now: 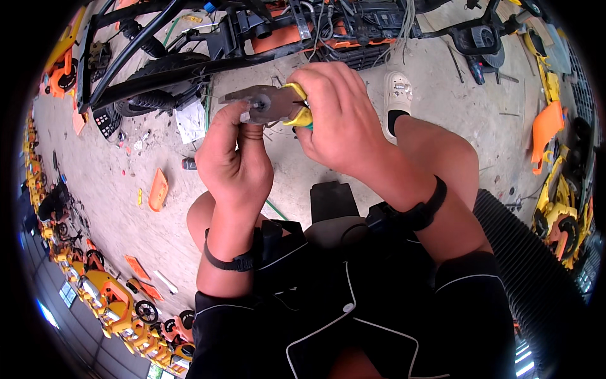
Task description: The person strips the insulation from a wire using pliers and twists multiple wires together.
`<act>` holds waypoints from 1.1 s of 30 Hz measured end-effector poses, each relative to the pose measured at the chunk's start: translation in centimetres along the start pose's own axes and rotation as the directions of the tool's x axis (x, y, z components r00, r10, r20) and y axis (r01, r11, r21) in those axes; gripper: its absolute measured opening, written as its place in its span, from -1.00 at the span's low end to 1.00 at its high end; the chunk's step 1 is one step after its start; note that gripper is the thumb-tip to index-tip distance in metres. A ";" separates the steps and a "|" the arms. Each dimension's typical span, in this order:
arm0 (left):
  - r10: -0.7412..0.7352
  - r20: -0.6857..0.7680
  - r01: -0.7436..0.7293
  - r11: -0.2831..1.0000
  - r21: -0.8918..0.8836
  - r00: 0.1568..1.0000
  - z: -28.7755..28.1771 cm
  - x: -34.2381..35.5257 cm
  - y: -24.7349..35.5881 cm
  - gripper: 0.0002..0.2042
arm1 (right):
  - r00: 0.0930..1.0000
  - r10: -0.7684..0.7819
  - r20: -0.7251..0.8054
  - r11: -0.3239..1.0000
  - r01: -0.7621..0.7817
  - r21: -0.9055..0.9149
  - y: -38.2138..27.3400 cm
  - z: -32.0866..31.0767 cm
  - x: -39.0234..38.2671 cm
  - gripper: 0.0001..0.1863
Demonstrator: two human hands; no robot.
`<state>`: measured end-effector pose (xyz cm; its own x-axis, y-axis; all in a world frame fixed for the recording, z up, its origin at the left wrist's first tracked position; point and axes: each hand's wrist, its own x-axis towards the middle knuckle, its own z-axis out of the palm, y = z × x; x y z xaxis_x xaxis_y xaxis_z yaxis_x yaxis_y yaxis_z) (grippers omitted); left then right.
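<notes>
Combination pliers (270, 105) with dark, worn jaws and yellow-green handles lie crosswise in front of me, jaws pointing left. My right hand (339, 119) is wrapped round their handles. Close under the jaws, my left hand (235, 165) has its thumb and fingers pressed together. A small pale piece (245, 117) shows at the thumb tip, against the pliers' head; its kind is too small to tell, and the fingers hide the rest. Both hands are above the floor, just short of a black vehicle frame (252, 63).
Loose wires (404, 31) hang from the frame, and a black tyre (167, 72) is at its left. On the concrete floor lie an orange plastic part (158, 189), a paper sheet (190, 121) and a power tool (475, 69). Yellow-orange vehicles (107, 297) line the left side; orange panels (548, 129) are at right.
</notes>
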<state>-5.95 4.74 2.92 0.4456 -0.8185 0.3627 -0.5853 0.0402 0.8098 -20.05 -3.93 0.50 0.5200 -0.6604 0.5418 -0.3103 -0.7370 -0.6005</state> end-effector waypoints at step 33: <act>-0.173 0.262 0.269 0.878 -0.397 0.950 -0.4 0.7 0.7 -0.92 | 0.628 0.556 0.545 0.472 -0.778 0.415 2.7 -4.1 2.0 -0.66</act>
<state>-5.78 4.46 3.92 0.3471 -0.9341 0.0839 -0.1250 0.0426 0.9912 -23.11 -7.88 2.38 0.5878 -0.7455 -0.3142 -0.2211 0.2256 -0.9488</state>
